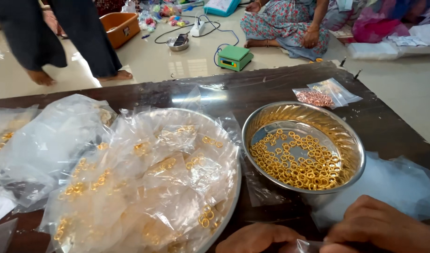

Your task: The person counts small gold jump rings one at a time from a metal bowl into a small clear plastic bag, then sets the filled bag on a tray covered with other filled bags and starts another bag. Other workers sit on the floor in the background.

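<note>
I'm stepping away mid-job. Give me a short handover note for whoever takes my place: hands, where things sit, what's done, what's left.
Left hand and right hand meet at the table's near edge, both pinching a small clear bag; contents unseen.
Steel bowl just ahead holds loose gold rings.
Done: filled bags of rings piled on the round tray to the left.
Left: the rings in the bowl are not yet bagged.

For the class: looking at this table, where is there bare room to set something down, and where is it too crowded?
Bare dark table shows along the far edge, behind the steel bowl of gold rings and left of the small bag of pink rings. The left half is crowded with filled clear bags. Near the right hand and left hand, plastic covers the wood.
</note>
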